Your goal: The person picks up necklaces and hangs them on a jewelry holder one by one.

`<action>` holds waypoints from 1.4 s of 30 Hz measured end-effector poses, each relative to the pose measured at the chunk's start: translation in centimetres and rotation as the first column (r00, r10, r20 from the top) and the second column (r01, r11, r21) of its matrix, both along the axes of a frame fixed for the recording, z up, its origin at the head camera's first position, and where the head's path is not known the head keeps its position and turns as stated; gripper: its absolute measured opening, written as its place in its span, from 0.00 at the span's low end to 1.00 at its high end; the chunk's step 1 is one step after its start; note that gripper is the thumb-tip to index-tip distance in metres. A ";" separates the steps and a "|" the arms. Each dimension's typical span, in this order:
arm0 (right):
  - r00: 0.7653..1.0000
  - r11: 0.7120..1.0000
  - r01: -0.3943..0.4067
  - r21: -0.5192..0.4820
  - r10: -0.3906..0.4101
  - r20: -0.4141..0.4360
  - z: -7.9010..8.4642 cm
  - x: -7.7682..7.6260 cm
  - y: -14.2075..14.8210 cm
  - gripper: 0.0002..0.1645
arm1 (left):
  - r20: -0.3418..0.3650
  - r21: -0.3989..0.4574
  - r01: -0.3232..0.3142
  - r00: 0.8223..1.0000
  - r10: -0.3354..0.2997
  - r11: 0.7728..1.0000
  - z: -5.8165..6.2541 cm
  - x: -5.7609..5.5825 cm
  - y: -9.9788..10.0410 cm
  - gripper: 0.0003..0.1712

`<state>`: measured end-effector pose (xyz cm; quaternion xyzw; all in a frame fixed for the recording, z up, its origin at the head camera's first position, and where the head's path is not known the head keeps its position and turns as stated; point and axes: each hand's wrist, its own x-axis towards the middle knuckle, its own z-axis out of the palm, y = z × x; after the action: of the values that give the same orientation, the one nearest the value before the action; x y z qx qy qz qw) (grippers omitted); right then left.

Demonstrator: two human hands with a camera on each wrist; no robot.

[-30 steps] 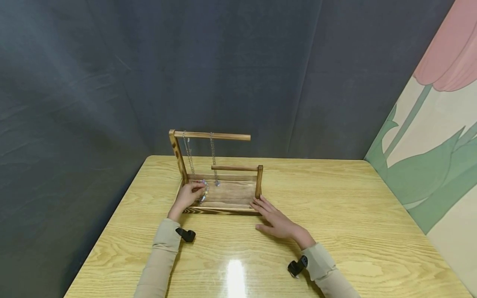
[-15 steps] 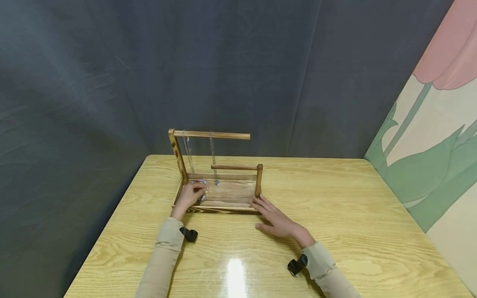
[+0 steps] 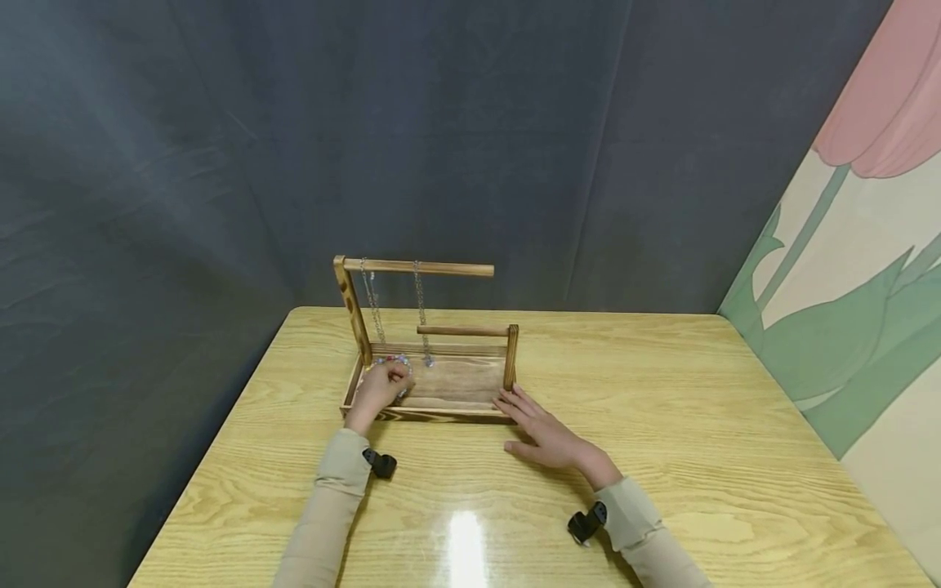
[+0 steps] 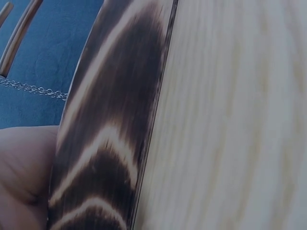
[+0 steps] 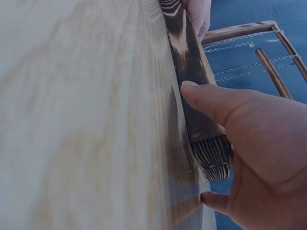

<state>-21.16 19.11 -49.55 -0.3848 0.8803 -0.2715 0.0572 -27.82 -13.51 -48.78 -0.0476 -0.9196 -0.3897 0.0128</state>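
Observation:
A wooden jewelry stand (image 3: 463, 382) with a shallow tray base sits near the table's middle. My left hand (image 3: 382, 387) reaches over the tray's left part, fingertips pinching a beaded bracelet (image 3: 401, 358) whose colorful beads curve behind and beside the fingers. The hand covers part of the bracelet; in the left wrist view, the tray's front wall (image 4: 105, 120) hides the fingertips. My right hand (image 3: 546, 434) rests with extended fingers at the tray's right front corner. The right wrist view shows its thumb (image 5: 206, 98) along the dark-grained front wall.
Two chain necklaces hang from the tall upper bar (image 3: 456, 269), one chain (image 3: 372, 306) by the left post, the other (image 3: 421, 302) further right with a small pendant. A shorter bar (image 3: 463, 331) extends from the right post (image 3: 510, 359). A dark curtain (image 3: 470, 147) hangs behind the table (image 3: 625, 376).
My left hand has shifted slightly right over the tray and now covers more of the beaded bracelet. The right hand stays at the corner.

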 end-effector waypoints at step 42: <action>1.000 1.000 0.003 -0.023 -0.003 0.011 -0.2 -0.1 -0.1 0.42 | 0.054 0.093 0.136 0.988 -0.141 0.986 -0.4 -0.6 -0.3 0.28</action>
<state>-21.22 19.03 -49.73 -0.3825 0.8775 -0.2837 0.0574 -28.38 -13.80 -49.19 -0.0990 -0.8957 -0.4316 -0.0402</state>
